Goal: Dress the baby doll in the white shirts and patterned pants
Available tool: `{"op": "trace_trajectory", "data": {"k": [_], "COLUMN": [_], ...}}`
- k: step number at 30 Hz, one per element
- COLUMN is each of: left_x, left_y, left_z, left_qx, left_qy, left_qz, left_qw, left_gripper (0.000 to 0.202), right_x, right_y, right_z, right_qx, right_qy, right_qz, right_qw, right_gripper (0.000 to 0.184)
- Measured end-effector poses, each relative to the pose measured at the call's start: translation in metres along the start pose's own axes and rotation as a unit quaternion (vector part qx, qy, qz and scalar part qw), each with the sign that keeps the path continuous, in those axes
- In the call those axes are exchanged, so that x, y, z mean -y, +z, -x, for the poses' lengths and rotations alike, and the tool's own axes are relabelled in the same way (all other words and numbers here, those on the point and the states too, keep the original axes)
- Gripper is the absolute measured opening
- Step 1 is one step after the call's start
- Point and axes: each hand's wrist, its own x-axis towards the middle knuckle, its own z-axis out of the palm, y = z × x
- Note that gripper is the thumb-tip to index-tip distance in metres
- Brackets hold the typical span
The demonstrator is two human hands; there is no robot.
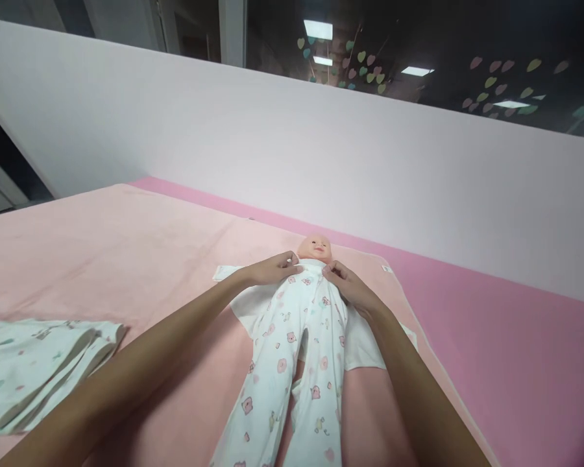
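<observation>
A baby doll [315, 248] lies on its back, its head showing above a pair of white baby pants [292, 337] printed with pink animals. The pants are spread over the doll, waistband at its neck and legs running toward me. My left hand [278, 266] pinches the waistband's left corner; my right hand [345, 283] has its fingers closed on the right corner. Under the pants, a white shirt [366, 344] lies with its sleeves out to both sides. The doll's body is hidden beneath the cloth.
A pink mat [141, 253] covers the work surface, with a bright pink surface [506, 363] along its right. Folded printed cloth [39, 363] lies at the left. Behind stands a low white wall [292, 143], with dark glass [433, 39] bearing heart stickers above it.
</observation>
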Motion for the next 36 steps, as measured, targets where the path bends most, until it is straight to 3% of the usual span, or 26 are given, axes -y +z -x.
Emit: {"op": "trace_trajectory", "data": {"k": [4,8,11,14,16,19,22,25,30,33,36], "left_x": [0.017,0.014,0.006,0.003,0.004,0.009,0.013,0.018,0.027,0.03,0.034], "left_y": [0.013,0.021,0.024,0.029,0.034,0.046,0.061,0.071,0.074,0.067,0.053], "left_z": [-0.014,-0.019,-0.004,0.036,0.075,0.13,0.156,0.153,0.138,0.137,0.138], "left_qx": [-0.048,-0.102,-0.153,-0.199,-0.187,-0.127,-0.101,-0.084,-0.061,-0.056,-0.034], "left_qy": [-0.001,-0.02,-0.015,0.067,0.107,0.095,0.089,0.117,0.135,0.15,0.179], "left_qz": [0.065,0.044,-0.053,-0.234,-0.303,-0.301,-0.293,-0.295,-0.326,-0.351,-0.361], "left_qw": [0.997,0.994,0.987,0.949,0.928,0.94,0.947,0.945,0.934,0.923,0.915], "left_gripper": [0.048,0.043,0.03,0.026,0.026,0.022,0.021,0.025,0.027,0.023,0.024], "right_x": [-0.016,-0.019,-0.017,-0.021,-0.027,-0.038,-0.046,-0.048,-0.046,-0.042,-0.037], "right_y": [0.013,0.021,0.022,0.019,0.018,0.024,0.039,0.056,0.069,0.064,0.047], "right_z": [-0.01,-0.014,-0.001,0.042,0.083,0.142,0.172,0.174,0.163,0.163,0.168], "right_qx": [-0.081,-0.13,-0.226,-0.284,-0.267,-0.159,-0.087,-0.077,-0.106,-0.085,-0.018], "right_qy": [0.029,0.01,-0.035,-0.097,-0.112,-0.108,-0.161,-0.194,-0.125,-0.109,-0.127], "right_qz": [-0.085,-0.016,0.112,0.237,0.28,0.322,0.361,0.376,0.34,0.335,0.336], "right_qw": [0.993,0.991,0.967,0.924,0.915,0.927,0.915,0.903,0.926,0.932,0.933], "right_gripper": [0.039,0.033,0.025,0.02,0.018,0.013,0.021,0.033,0.018,0.02,0.024]}}
